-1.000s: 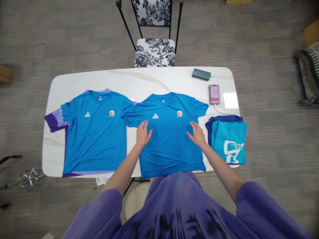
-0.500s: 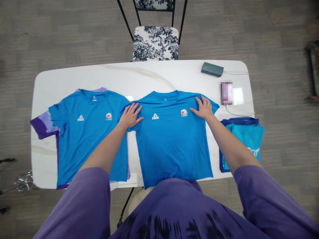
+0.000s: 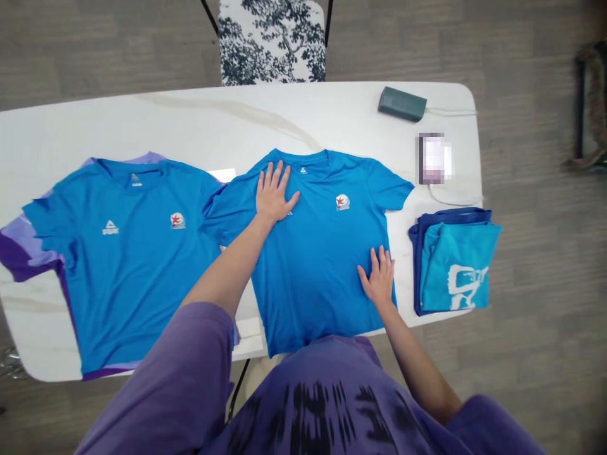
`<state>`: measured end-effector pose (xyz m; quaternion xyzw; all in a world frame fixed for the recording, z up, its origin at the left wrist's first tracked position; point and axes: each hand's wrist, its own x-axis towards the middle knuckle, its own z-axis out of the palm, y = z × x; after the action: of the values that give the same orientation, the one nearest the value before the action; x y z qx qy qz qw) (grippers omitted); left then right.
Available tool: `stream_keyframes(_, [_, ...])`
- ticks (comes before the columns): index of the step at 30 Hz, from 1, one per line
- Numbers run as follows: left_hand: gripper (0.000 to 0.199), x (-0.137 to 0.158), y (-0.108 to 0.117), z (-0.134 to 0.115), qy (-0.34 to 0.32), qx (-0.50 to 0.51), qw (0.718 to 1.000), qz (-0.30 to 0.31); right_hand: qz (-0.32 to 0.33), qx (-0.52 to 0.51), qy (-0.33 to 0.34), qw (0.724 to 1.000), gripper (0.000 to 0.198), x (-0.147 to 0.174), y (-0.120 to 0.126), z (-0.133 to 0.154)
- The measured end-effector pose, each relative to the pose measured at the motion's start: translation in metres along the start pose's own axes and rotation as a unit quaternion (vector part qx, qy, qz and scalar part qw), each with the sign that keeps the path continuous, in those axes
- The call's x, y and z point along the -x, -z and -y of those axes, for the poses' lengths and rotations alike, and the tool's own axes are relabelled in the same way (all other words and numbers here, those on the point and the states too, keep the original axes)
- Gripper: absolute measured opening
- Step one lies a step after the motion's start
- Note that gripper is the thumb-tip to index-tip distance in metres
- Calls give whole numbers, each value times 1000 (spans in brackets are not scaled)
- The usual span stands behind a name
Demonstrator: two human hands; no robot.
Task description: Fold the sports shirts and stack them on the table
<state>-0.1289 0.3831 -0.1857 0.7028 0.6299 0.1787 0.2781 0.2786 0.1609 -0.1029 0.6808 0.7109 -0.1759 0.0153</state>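
Note:
A blue T-shirt [image 3: 322, 272] lies spread face up in front of me, its collar toward the far side of the table. My left hand [image 3: 274, 194] rests flat on its upper left chest, fingers apart, covering most of a white logo. Lower down, by the shirt's right side edge, my right hand [image 3: 379, 278] lies open on the fabric. To the left, a second blue T-shirt [image 3: 142, 272] is laid out over a purple shirt [image 3: 28, 253], whose sleeve and edges stick out. The sleeves of the two blue shirts meet.
Folded blue and turquoise clothes [image 3: 459, 265] sit at the right edge of the white table [image 3: 190, 126]. Farther back are a dark power bank [image 3: 402, 104] with a cable and a blurred-out phone [image 3: 432, 158]. A patterned chair [image 3: 272, 44] stands beyond the table.
My left hand has moved right from the sleeve onto the chest near the collar. My right hand has come down from the shoulder to the lower side edge. The view has shifted closer.

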Motion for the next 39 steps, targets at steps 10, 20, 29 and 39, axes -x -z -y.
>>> stream_keyframes(10, [101,-19,-4,-6,9,-41,998,43,-14,12,-7,1000,83,16,-8,-21])
stream_keyframes(20, [92,295,18,-142,0,-51,998,46,-39,-48,20,998,94,37,11,-30])
stream_keyframes(29, [57,523,21,-141,41,43,982,177,-78,-77,-23,994,65,154,23,25])
stream_keyframes(39, [49,338,154,33,267,164,949,-30,112,-157,-34,981,22,316,-96,262])
